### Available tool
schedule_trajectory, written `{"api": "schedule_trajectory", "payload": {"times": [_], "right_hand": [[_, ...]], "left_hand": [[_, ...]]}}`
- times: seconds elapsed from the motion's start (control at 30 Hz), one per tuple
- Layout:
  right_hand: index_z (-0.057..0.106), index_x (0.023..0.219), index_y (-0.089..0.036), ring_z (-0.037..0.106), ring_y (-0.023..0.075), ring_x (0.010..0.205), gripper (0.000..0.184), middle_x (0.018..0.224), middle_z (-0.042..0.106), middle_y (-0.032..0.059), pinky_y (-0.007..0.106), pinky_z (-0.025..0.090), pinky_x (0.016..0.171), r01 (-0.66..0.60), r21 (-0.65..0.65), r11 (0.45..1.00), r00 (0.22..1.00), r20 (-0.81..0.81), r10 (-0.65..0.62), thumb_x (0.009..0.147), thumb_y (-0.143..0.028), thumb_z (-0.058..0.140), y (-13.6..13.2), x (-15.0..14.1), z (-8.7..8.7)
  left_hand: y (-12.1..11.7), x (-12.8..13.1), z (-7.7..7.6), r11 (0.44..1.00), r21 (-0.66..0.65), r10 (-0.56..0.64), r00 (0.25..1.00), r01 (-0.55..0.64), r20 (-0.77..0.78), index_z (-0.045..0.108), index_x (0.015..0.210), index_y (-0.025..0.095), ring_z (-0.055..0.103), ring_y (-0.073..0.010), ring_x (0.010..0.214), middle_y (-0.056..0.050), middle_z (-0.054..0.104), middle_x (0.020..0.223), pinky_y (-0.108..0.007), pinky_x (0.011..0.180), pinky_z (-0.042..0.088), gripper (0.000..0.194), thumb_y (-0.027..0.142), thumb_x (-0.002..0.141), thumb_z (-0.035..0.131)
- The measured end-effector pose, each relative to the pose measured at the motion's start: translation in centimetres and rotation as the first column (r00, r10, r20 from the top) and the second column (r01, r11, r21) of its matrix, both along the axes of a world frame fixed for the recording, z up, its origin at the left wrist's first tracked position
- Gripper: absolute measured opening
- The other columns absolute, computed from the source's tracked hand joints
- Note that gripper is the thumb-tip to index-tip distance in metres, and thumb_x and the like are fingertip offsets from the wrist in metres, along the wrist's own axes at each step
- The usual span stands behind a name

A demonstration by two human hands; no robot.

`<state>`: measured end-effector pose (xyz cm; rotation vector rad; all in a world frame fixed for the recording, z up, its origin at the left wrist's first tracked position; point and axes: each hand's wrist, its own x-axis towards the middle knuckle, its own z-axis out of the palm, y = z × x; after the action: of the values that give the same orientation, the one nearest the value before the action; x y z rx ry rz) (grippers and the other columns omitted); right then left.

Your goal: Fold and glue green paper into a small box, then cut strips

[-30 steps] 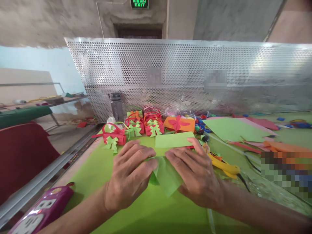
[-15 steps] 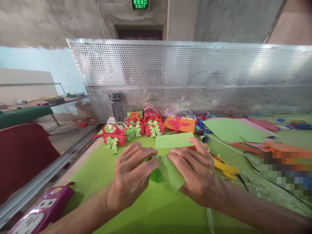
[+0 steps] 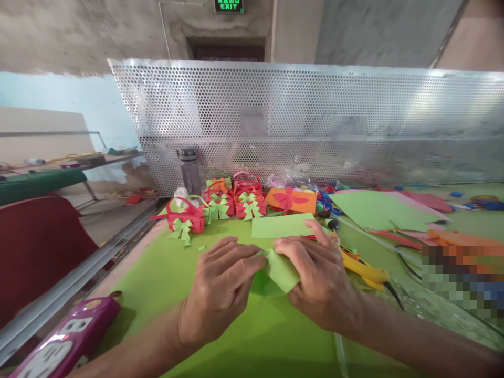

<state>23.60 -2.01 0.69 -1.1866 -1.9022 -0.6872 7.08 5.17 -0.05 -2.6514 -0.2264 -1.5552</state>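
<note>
Between my two hands is a light green piece of paper point(image 3: 284, 272), bent and slanting above the green table surface. My left hand point(image 3: 222, 286) pinches its left edge near the top, thumb against the fingers. My right hand point(image 3: 321, 278) grips the paper from the right, fingers curled over it and the index finger raised. A flat green paper strip point(image 3: 279, 226) lies just beyond my fingers. Small red paper baskets with green bows point(image 3: 248, 203) stand behind my left hand, and one red basket point(image 3: 187, 220) is set apart to the left.
A yellow glue gun point(image 3: 366, 273) lies right of my right hand. A purple power strip point(image 3: 73, 336) is at the lower left. Behind stand a grey bottle point(image 3: 189, 176), an orange paper piece with a red bow point(image 3: 290, 200) and a perforated metal panel point(image 3: 299, 94). Green sheets point(image 3: 378, 207) lie at right.
My left hand has moved slightly right, closer to my right hand. The green paper between them has been drawn up and folded more, showing less of its surface.
</note>
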Motion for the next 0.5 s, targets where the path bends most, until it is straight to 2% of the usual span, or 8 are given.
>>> {"api": "schedule_trajectory", "payload": {"times": [0.27, 0.5], "right_hand": [[0.05, 0.082, -0.018, 0.064, 0.0156, 0.069, 0.028, 0.076, 0.069, 0.0019, 0.045, 0.024, 0.101, 0.013, 0.0, 1.0, 0.999, -0.029, -0.013, 0.062, -0.002, 0.043, 0.0, -0.05, -0.26], [0.05, 0.084, -0.018, 0.064, 0.0163, 0.072, 0.029, 0.079, 0.069, 0.0028, 0.046, 0.024, 0.1, -0.023, 0.012, 1.0, 1.0, -0.014, 0.023, 0.061, -0.002, 0.042, 0.19, -0.02, -0.47]], "left_hand": [[-0.21, 0.24, -0.62, 1.0, 0.004, -0.008, 1.0, 0.008, 0.006, 0.06, 0.095, 0.013, 0.066, -0.0103, 0.081, -0.003, 0.071, 0.088, -0.025, 0.09, 0.047, 0.025, -0.002, 0.074, 0.059], [-0.34, 0.06, -0.66, 0.999, 0.033, -0.016, 1.0, 0.017, -0.021, 0.06, 0.088, 0.013, 0.065, -0.0113, 0.084, -0.004, 0.069, 0.089, -0.024, 0.089, 0.048, 0.021, -0.002, 0.075, 0.056]]}}
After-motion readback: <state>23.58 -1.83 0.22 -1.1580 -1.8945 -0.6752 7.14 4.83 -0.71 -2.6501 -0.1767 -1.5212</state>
